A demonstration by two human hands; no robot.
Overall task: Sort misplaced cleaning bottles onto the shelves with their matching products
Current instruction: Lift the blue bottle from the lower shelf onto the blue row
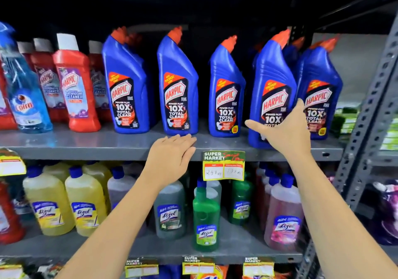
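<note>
- The right hand [286,128] presses against the front of a tall blue plastic Harpic toilet-cleaner bottle with an orange angled cap [272,89], fourth from the left in the blue row on the grey metal upper shelf [86,145]. The fingers are spread flat on the label and the thumb points left; the grip is not closed around the bottle, more a push or a steadying touch.
- That bottle stands at the near edge of the shelf, further forward than its blue neighbours, and it leans slightly right, just beside the next blue bottle [321,93].
- The left hand [172,151] is open and empty, palm down, fingertips resting at the shelf edge just below the second blue bottle [177,85].
- At the far left, a clear light-blue Colin spray bottle [25,97] stands in front of the red Harpic bathroom-cleaner bottles [74,85]; to my eye it looks misplaced.
- Risk: with only a flat palm on it, the forward bottle could tip off the near edge if the hand slips.
- Risk: a hard push could knock it into the bottles behind and topple them.
- The yellow price tag [224,165] below could get snagged by the right wrist.
</note>
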